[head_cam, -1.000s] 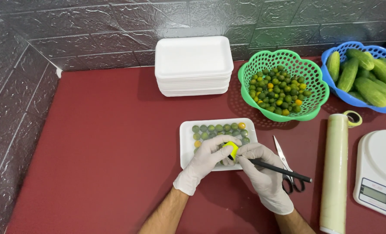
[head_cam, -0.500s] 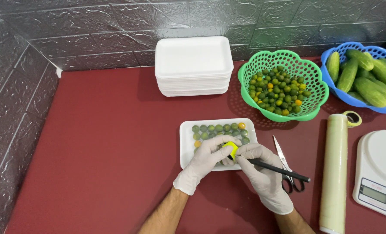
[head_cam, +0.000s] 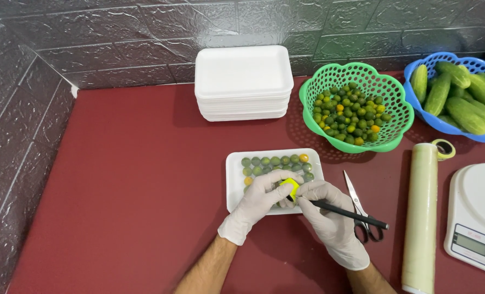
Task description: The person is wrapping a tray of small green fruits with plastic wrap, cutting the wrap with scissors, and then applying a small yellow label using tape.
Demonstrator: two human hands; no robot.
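Note:
A white foam tray [head_cam: 235, 179] wrapped in clear film holds several small green fruits, a few of them orange. My left hand [head_cam: 256, 207], in a white glove, rests on the tray's near part and steadies a small yellow label [head_cam: 290, 187] with its fingers. My right hand [head_cam: 332, 220], also gloved, holds a black pen [head_cam: 356, 215] with the tip at the yellow label.
A stack of white foam trays [head_cam: 243, 81] sits at the back. A green basket [head_cam: 356, 106] of small fruits and a blue basket [head_cam: 454, 98] of cucumbers stand at the back right. Scissors [head_cam: 362, 212], a cling-film roll [head_cam: 421, 215], a tape roll [head_cam: 443, 148] and a white scale [head_cam: 479, 215] lie at the right.

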